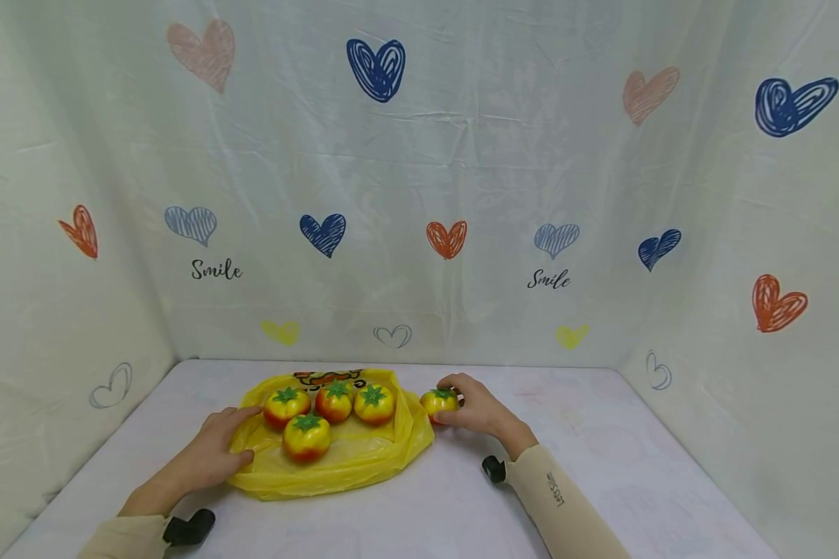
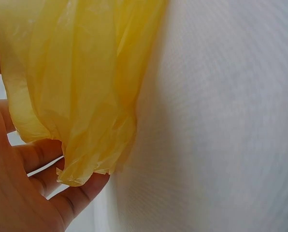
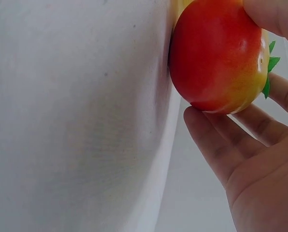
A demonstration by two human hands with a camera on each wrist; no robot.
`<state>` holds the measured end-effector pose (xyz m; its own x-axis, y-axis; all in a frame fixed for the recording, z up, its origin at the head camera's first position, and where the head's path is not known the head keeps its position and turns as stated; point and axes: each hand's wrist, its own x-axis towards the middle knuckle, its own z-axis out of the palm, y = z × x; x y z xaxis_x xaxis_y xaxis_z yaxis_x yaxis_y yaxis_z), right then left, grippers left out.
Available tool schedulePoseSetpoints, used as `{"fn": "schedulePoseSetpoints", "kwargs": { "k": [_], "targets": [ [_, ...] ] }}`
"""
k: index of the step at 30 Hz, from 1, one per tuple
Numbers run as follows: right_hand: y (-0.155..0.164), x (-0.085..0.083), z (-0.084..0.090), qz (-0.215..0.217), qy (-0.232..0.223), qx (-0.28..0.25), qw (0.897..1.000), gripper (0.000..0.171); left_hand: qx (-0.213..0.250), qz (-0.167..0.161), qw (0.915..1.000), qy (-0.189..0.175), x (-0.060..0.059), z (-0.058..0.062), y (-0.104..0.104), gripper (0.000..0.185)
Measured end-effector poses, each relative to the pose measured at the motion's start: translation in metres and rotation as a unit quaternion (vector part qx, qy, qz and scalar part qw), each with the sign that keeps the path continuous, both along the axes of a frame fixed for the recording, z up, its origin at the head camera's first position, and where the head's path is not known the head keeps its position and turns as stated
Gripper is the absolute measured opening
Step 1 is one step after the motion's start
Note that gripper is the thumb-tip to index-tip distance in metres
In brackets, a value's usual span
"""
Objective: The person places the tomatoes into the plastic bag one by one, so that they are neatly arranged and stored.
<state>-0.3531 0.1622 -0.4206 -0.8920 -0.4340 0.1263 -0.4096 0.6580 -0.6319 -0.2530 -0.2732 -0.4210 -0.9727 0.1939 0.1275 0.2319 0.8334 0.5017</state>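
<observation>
A crinkled yellow plastic bag (image 1: 353,470) lies spread on the table, with several yellow-and-red tomatoes (image 1: 307,439) resting within its raised edges. Green leafy tops crown the tomatoes. Against the bag's left side rests my left hand (image 1: 217,449), thumb and fingers spread along the edge. In the left wrist view, this hand's fingers (image 2: 81,193) reach behind the bag's gathered plastic (image 2: 86,87). Just off the bag's right edge, my right hand (image 1: 477,407) grips another tomato (image 1: 438,401). The right wrist view shows that tomato's glossy red underside (image 3: 214,53) between thumb and fingers, close to the tabletop.
A white table (image 1: 461,512) carries the bag. Behind it and along both sides hangs a pale curtain (image 1: 419,295) printed with hearts and words. Black devices (image 1: 190,528) sit at both sleeve cuffs.
</observation>
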Motion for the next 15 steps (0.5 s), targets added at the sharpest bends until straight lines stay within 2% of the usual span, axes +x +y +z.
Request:
{"fn": "schedulePoseSetpoints", "kwargs": {
  "k": [15],
  "targets": [
    [0.0023, -0.0005, 0.0024, -0.022, 0.011, 0.005, 1.0, 0.053, -0.002, 0.003, 1.0, -0.005, 0.0014, 0.0015, 0.0009, 0.066]
  ]
}}
